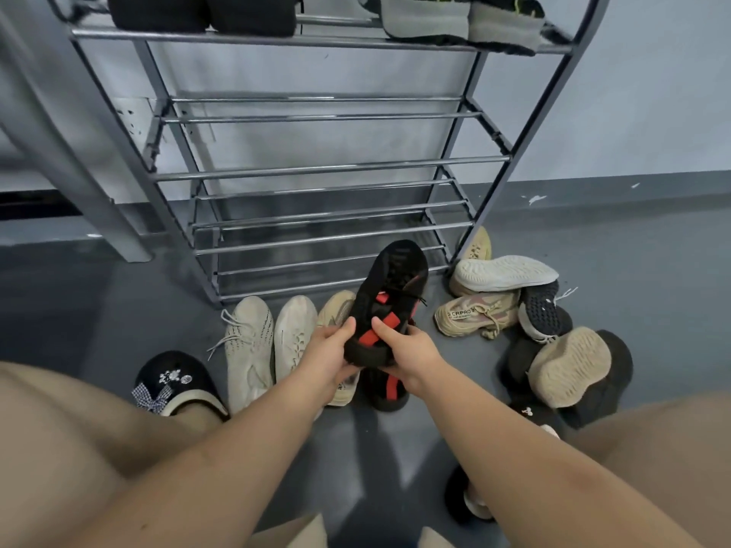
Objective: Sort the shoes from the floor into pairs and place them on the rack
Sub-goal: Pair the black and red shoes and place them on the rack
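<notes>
From the head view, I had both hands on one black shoe with red straps (389,298), held up off the floor in front of the rack (316,168). My left hand (330,350) gripped its heel end from the left with the thumb over the top edge, and my right hand (407,350) clamped the same end from the right, thumb pressed beside a red strap. The toe pointed away from me toward the lowest rails.

Directly under my hands lay what looked like its mate (387,389), another black shoe with a red strap, on the floor. To the left sat a pale pair (273,342) side by side, and a tan shoe (340,314) was partly hidden behind my left hand. To the right the unsorted heap (526,310) held tan and dark shoes, some sole-up. On the top shelf I could see a black pair (201,11) and a grey pair (463,21); the middle and lower shelves held nothing I could see.

I judged I was mid-pairing: one of the black-and-red shoes was in hand and its partner not yet lifted. The next move called for freeing one hand to take up the mate, then setting both together on a shelf.
</notes>
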`<action>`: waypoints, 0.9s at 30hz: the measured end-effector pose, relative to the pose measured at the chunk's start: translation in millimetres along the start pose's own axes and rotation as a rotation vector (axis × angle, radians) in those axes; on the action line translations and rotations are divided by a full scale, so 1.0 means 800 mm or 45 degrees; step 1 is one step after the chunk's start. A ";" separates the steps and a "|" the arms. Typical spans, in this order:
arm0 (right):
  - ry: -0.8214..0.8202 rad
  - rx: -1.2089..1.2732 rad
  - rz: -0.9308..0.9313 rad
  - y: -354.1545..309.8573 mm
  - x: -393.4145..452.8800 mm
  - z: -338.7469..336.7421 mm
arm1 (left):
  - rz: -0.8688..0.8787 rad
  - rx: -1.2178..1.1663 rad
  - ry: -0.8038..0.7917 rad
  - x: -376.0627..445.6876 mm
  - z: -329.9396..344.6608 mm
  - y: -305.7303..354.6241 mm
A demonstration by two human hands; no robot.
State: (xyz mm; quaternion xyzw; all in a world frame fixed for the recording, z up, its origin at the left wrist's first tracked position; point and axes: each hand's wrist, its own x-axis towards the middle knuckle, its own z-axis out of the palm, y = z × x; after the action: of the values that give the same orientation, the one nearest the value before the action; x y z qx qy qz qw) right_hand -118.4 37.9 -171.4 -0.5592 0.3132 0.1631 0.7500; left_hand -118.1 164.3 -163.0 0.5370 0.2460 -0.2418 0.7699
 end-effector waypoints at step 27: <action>0.309 -0.181 0.125 0.063 0.086 -0.155 | -0.550 0.779 0.070 0.116 0.032 -0.127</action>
State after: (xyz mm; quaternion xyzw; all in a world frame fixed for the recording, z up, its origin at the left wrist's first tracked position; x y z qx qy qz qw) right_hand -132.2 -69.5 -276.0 -0.6104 0.4162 0.1526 0.6564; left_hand -109.1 98.7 -286.4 0.6842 0.2905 -0.4467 0.4980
